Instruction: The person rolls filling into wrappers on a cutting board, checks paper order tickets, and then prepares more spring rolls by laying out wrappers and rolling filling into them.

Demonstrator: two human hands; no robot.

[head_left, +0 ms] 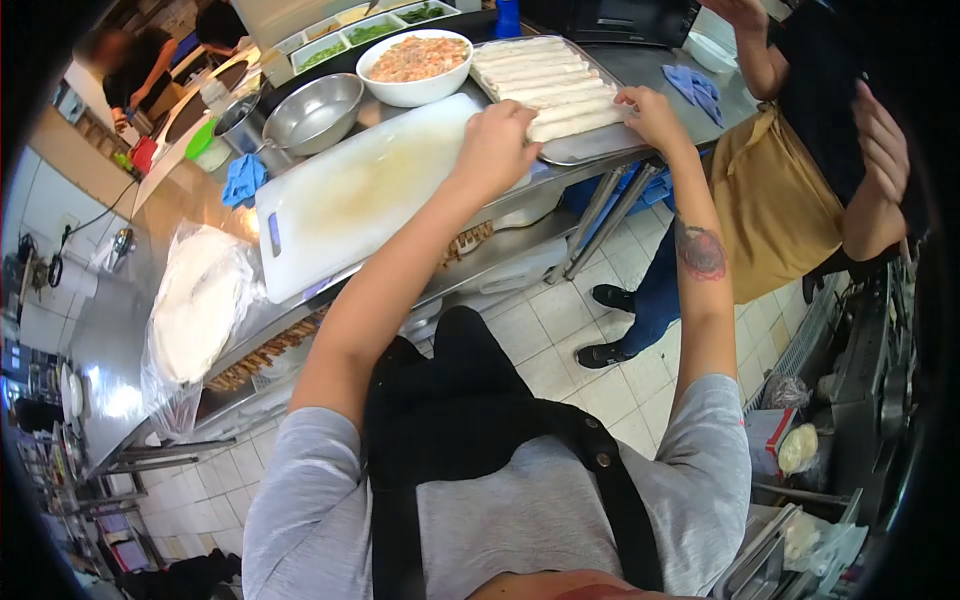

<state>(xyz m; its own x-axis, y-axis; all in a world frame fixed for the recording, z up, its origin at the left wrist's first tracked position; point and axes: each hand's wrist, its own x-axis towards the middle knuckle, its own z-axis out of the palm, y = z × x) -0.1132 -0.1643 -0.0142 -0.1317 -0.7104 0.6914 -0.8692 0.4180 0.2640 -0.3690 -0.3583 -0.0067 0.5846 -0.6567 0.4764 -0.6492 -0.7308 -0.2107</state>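
Obs.: L hand (497, 150) and R hand (655, 120) at opp. ends of the nearest pale roll (575, 129), which lies in the metal tray (580, 151) on the tabletop (640, 75), at the front of a row of rolls (535, 70). Grip: fingers of both hands curled at the roll ends; whether clenched on it or just resting, cannot tell.

Risks (judged): roll looks soft; uneven press. from the two hands could dent, skew or split it, esp. if handled by its ends only. Rolls lie close together, so neighbours may stick or shift. Tray is near the tabletop's front edge; a knock could push it over. White bowl (420, 94), heaped w/ orange-white mix, is right by the tray; a sideways shove could spill it. Co-worker's raised hand (882, 145) at R: poss. bump.

Not verifiable: roll undersides, fingertip contact, roll contents. Co-worker's head cut off by frame. Contents of plastic bag (197, 300) unclear; lower shelf (520, 245) partly hidden by arm; frame rim dark, distorted.
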